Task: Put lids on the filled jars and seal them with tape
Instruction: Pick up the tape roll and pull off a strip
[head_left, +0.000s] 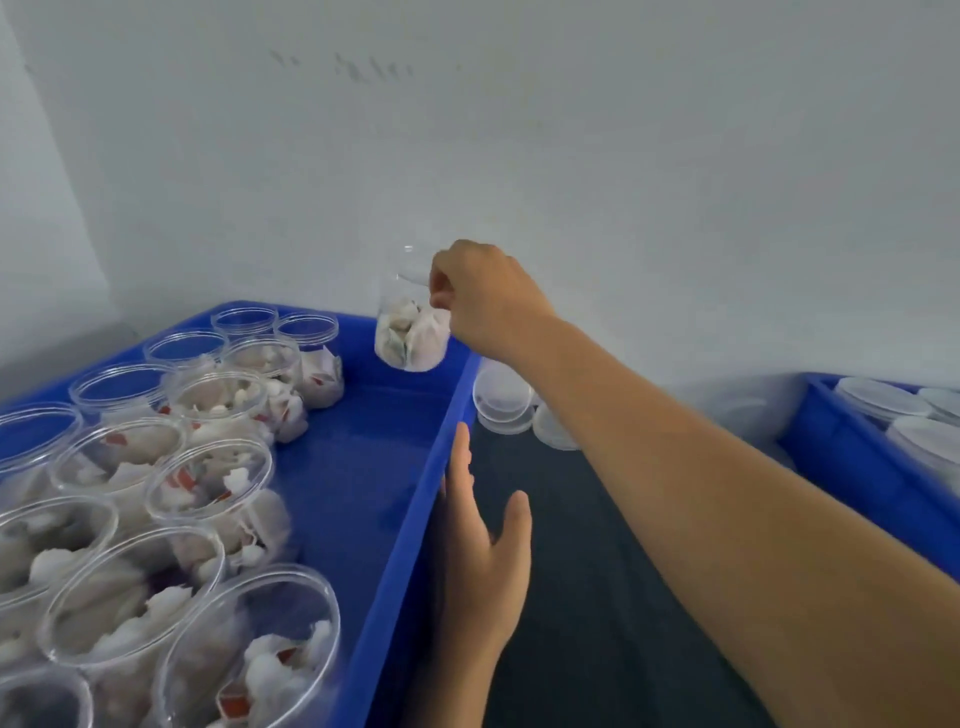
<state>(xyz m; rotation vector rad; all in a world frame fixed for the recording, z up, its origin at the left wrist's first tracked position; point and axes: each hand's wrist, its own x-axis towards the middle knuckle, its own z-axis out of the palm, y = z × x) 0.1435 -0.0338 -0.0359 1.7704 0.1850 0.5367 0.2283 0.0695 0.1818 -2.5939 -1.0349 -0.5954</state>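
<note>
hanging above the far corner of the blue crate (415, 499), a filled jar (410, 332) is pinched at its rim by the right hand (483, 296), fingers curled tight. the left hand (483, 551) rests flat along the crate's right wall, fingers straight and holding nothing. loose lids (504, 402) lie just beyond that wall. best to lift it straight, clear the wall, and set it upright near the lids.
</note>
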